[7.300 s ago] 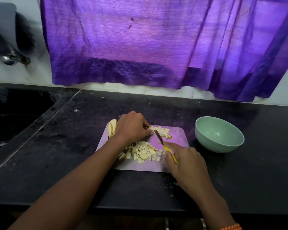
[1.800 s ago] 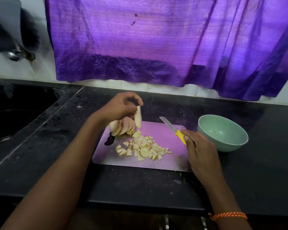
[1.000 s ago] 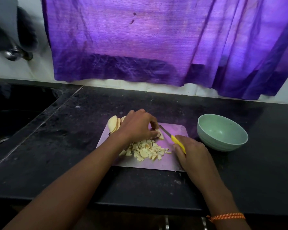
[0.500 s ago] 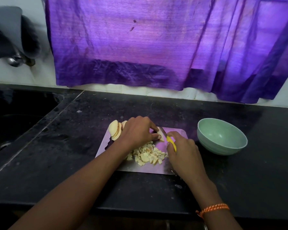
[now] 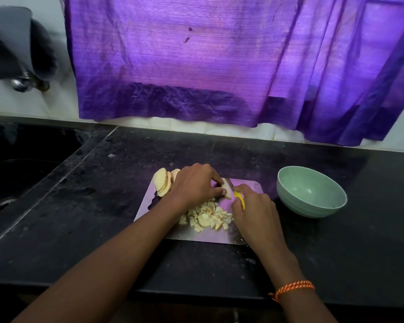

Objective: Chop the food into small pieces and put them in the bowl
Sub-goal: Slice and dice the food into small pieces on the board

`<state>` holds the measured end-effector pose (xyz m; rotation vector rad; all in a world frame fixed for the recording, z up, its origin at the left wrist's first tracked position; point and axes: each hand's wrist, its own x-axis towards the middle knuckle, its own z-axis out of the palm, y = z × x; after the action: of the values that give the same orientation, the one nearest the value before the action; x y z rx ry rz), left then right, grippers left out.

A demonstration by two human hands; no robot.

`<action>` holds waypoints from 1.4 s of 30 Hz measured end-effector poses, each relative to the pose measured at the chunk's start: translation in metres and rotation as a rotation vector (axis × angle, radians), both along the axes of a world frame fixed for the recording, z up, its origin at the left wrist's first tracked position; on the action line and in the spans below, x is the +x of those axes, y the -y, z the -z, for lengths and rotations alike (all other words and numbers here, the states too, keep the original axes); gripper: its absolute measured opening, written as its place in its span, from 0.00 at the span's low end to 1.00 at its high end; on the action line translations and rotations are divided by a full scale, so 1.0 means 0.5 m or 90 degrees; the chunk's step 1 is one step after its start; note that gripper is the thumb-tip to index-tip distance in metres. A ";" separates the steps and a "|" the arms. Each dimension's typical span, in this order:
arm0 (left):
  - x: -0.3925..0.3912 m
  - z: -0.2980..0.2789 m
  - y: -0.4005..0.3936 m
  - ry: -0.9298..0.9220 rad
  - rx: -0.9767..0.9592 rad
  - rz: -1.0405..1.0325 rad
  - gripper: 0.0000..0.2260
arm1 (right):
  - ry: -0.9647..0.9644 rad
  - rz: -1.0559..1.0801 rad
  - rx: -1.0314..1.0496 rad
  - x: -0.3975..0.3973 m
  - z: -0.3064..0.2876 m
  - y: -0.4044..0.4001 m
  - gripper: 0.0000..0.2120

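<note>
On the dark bench (image 5: 84, 229) a pale cutting board (image 5: 222, 236) lay with its long side toward the person, close enough that both hands could work over it without stretching. The left hand (image 5: 194, 185) was curled over a single pale slice (image 5: 226, 191) near the far edge of the board, fingertips and thumb pinching it down, probably to keep it from sliding under the blade and to keep the fingers behind the cutting line. The right hand (image 5: 254, 210) was closed around the yellow handle of a small knife (image 5: 239, 198), whose blade showed only briefly against the slice, so the cut itself was mostly hidden. Behind the left hand a stack of uncut slices (image 5: 161, 183) leaned at the board's far left corner, seemingly parked out of the way until needed. The chopped pieces (image 5: 208, 216) sat in a loose heap in the middle of the board, just beside the right hand: small, irregular, cream-coloured cubes and chips, some with a browner edge. The green bowl (image 5: 313, 203) stood on the bench just right of the board, on the knife side, and appeared to hold nothing, so the transfer seemed not yet begun and the chopping roughly partway through.
</note>
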<state>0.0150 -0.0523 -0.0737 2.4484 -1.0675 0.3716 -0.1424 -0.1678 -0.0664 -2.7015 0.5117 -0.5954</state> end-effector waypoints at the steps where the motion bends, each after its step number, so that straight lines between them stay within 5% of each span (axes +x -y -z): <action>1: 0.000 0.000 0.001 -0.002 -0.001 0.001 0.14 | 0.001 0.005 0.002 -0.003 -0.004 -0.003 0.18; 32: 0.008 0.011 0.005 0.006 0.013 -0.018 0.13 | -0.013 -0.050 -0.009 -0.017 0.015 -0.004 0.13; 42: -0.002 0.003 0.008 0.021 0.031 -0.050 0.16 | -0.016 -0.043 0.012 -0.086 0.025 -0.010 0.20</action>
<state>0.0139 -0.0565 -0.0752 2.5418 -1.0071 0.4171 -0.1856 -0.1627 -0.0787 -2.6999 0.4276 -0.5363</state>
